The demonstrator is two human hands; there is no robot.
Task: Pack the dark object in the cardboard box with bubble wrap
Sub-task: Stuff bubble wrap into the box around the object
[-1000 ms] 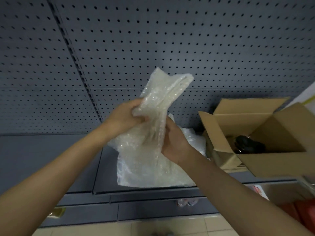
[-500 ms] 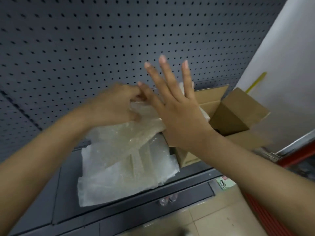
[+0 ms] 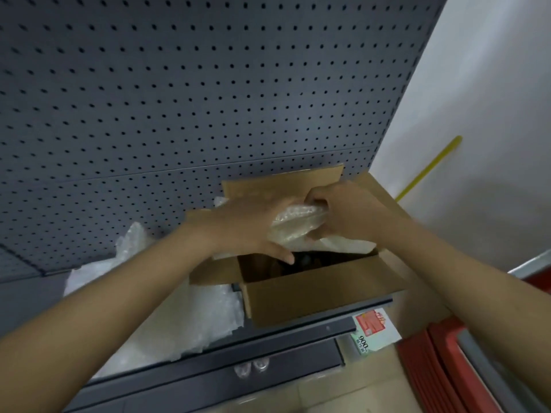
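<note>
An open cardboard box (image 3: 316,293) stands on a grey shelf, flaps spread. Over its opening I hold a folded wad of bubble wrap (image 3: 295,225) between both hands. My left hand (image 3: 247,231) grips its left side, thumb pointing down into the box. My right hand (image 3: 343,216) pinches its right end with curled fingers. Part of the wrap (image 3: 346,244) lies across the box's far right rim. Only a sliver of the dark object (image 3: 307,259) shows in the shadow inside the box; most of it is hidden.
More bubble wrap sheets (image 3: 190,317) lie on the shelf left of the box. A grey pegboard (image 3: 179,99) rises behind. A price card (image 3: 374,329) hangs under the shelf edge (image 3: 268,338). Red crates (image 3: 447,368) stand at the lower right, a white wall (image 3: 492,114) at right.
Both hands carried the bubble wrap wad right, from in front of the pegboard to over the box. My right hand, spread open half a second ago, now grips the wad.
</note>
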